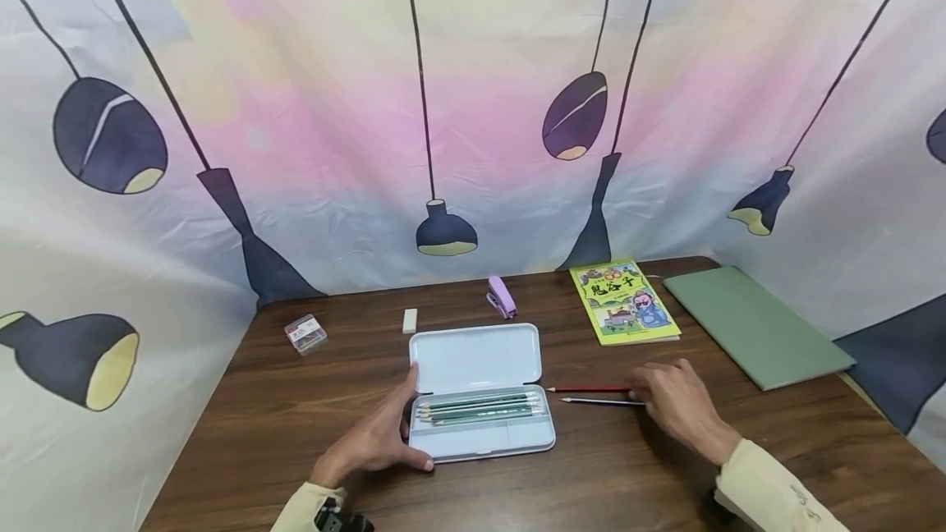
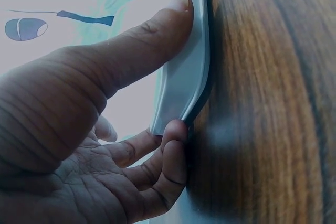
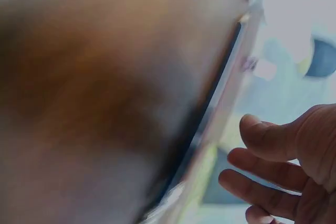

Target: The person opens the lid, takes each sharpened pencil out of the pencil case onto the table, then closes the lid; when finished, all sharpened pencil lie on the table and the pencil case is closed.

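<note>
A white pencil case (image 1: 476, 360) lies with its lid up, several green pencils (image 1: 480, 407) in its tray. My left hand (image 1: 380, 429) grips the case's left end; in the left wrist view the thumb (image 2: 152, 40) presses on the rim and curled fingertips touch the corner. Right of the case lie a red pencil (image 1: 591, 388) and a dark pencil (image 1: 602, 401), tips toward it. My right hand (image 1: 676, 401) is over their right ends. In the right wrist view, its thumb and fingers are apart and hold nothing, beside the dark pencil (image 3: 212, 100).
Behind the case are a white eraser (image 1: 410, 320) and a purple stapler (image 1: 502, 297). A small clear box (image 1: 305, 334) sits at left. A yellow-green book (image 1: 624, 302) and a green folder (image 1: 757, 327) lie at the back right, before a printed curtain (image 1: 355, 146).
</note>
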Demonstrator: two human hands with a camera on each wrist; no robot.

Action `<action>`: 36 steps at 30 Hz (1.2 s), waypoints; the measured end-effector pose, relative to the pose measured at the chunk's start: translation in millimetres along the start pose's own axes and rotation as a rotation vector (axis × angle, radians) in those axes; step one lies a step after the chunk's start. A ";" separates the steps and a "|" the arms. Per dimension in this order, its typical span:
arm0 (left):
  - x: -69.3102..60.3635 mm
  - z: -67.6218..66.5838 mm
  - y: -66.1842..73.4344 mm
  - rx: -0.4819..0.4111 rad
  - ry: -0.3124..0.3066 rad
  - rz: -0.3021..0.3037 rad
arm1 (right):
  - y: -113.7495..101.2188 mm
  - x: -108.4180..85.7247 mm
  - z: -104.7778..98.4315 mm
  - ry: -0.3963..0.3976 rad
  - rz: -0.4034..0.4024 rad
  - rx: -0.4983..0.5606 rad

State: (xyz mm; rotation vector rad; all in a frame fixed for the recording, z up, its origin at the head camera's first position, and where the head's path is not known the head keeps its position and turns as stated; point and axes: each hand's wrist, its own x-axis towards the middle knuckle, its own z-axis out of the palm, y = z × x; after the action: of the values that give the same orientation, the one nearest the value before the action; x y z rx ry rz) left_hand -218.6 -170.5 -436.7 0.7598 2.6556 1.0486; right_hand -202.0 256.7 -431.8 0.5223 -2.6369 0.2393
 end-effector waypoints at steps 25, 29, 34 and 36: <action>-0.6 2.4 1.3 0.019 -0.004 -0.011 | -112.0 35.7 47.2 -0.231 -0.401 0.037; -0.8 2.4 1.7 0.013 0.005 -0.011 | -108.7 36.2 49.8 -0.219 -0.378 0.024; 1.3 1.9 1.7 0.017 0.011 -0.008 | -106.4 38.9 52.1 -0.218 -0.364 0.041; 1.4 2.3 1.3 0.018 0.012 -0.008 | -106.0 39.9 53.2 -0.227 -0.356 0.047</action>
State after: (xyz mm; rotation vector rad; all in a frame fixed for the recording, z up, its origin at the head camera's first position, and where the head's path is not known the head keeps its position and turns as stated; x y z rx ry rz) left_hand -218.4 -167.6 -437.5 0.7479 2.6794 1.0313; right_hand -213.5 133.8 -452.3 1.0761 -2.6941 0.1370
